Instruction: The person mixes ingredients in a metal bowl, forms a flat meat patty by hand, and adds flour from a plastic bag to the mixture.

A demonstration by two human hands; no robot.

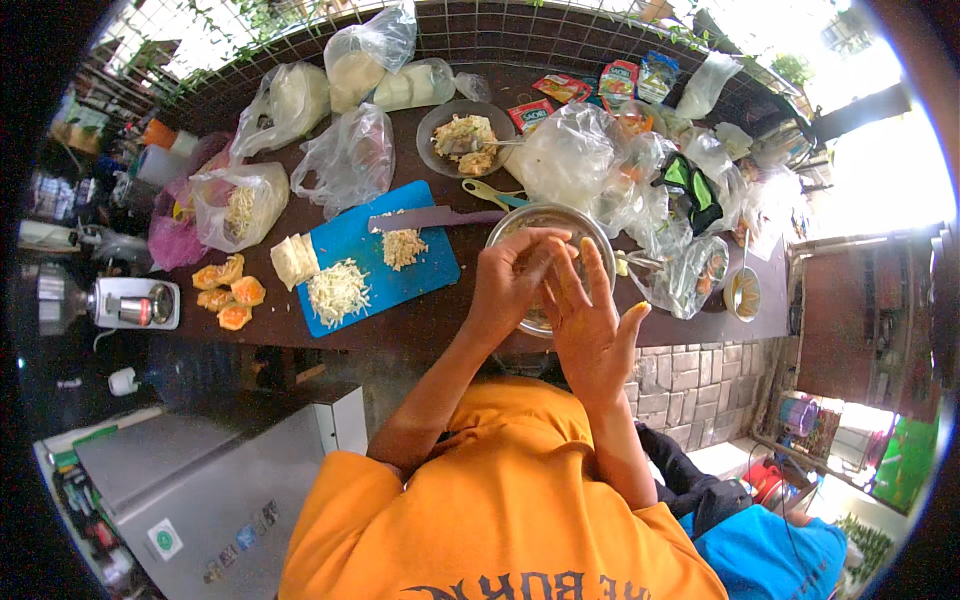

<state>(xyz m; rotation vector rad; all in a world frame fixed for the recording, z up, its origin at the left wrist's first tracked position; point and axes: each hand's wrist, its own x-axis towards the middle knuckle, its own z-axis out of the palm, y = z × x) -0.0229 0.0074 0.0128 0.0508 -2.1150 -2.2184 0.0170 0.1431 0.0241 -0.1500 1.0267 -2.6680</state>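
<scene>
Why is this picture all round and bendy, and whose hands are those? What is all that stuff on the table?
The picture comes from a small camera worn on a person's head, looking down. Its lens sees very wide, so straight edges bend near the rim. There is no machine here, only a person in an orange shirt.

The left hand and the right hand meet over a metal bowl. The fingers of the left hand rub the right palm. Neither hand clearly holds anything.

On the dark table lies a blue cutting board with a knife and heaps of shredded food. Left of it are orange pieces of food. Behind stand a plate of food and many plastic bags.
</scene>
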